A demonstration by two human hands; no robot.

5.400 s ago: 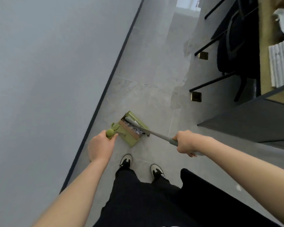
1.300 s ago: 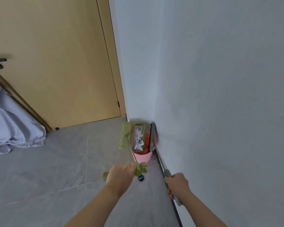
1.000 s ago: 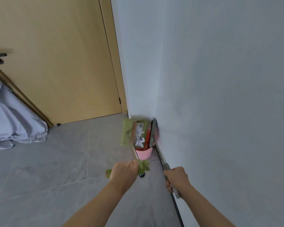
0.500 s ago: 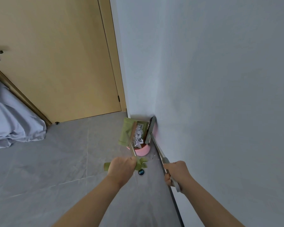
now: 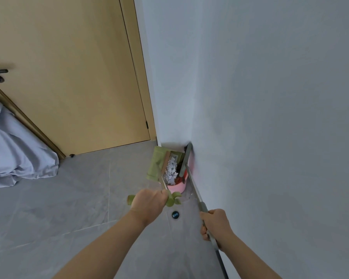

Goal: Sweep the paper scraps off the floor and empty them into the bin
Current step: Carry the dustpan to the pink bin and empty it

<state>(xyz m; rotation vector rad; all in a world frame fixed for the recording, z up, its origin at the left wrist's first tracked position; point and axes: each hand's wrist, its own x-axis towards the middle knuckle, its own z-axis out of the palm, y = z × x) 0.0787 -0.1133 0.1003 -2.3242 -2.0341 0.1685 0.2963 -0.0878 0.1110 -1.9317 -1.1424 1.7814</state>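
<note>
Paper scraps are held in a dustpan over the pink bin, gripped by the left hand; the broom is gripped by the right hand

Views: we have one, a wide-angle camera worn on our head.
Facing: we look forward and steeply down into a room corner where two grey walls meet the floor.
Nearness: our forearms reach in from the bottom edge; the corner lies just beyond our hands.
Left side: a wooden door and bedding.
Overlap: none, with a single view.
</note>
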